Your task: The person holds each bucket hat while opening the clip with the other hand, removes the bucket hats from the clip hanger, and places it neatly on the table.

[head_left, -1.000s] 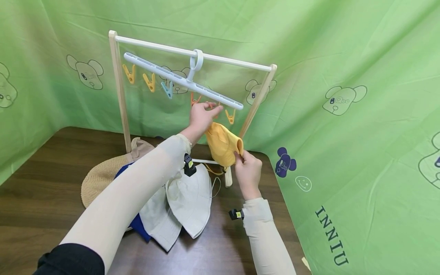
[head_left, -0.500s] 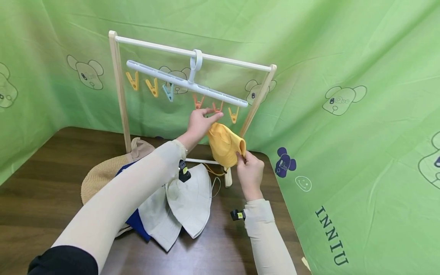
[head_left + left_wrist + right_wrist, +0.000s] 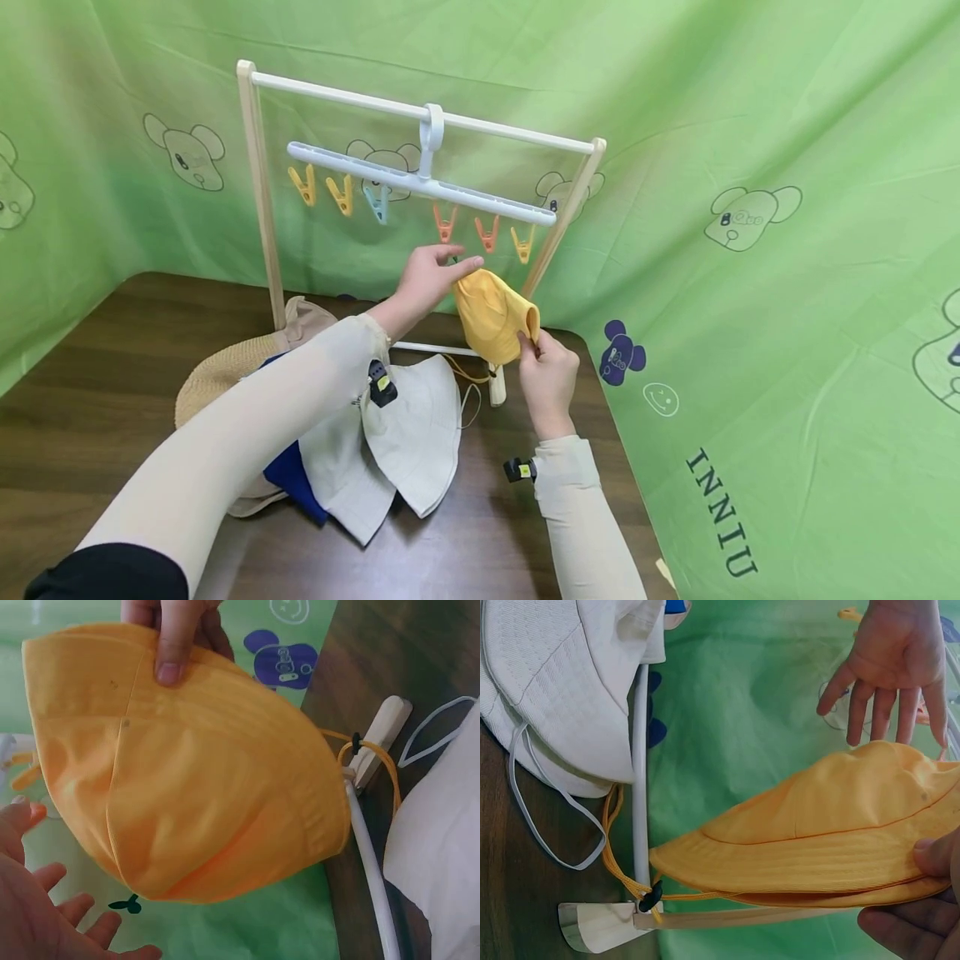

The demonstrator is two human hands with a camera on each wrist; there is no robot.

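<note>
My right hand (image 3: 551, 379) pinches the brim of a yellow bucket hat (image 3: 489, 318), thumb on one face and fingers on the other. The hat is tilted on its side in the air, and its orange chin cord (image 3: 615, 855) with a black toggle dangles below. A small green leaf tab (image 3: 129, 904) sticks out at the crown. My left hand (image 3: 431, 277) is beside the crown with fingers spread, apart from the hat in the left wrist view. Just above it, orange clips (image 3: 445, 225) hang from a pale blue hanger (image 3: 480, 198).
A wooden rack with a white top rail (image 3: 345, 96) carries the hanger, which also bears yellow clips (image 3: 340, 197) and a light blue clip (image 3: 377, 205). White hats (image 3: 420, 442), a blue cloth piece (image 3: 292, 483) and a straw hat (image 3: 225, 375) lie on the table's left. Green curtain (image 3: 750, 333) surrounds the table.
My left hand has come away from the orange clips, down and slightly left. The hanger has swung closer to level and shifted right. The hat and right hand have moved slightly right.
</note>
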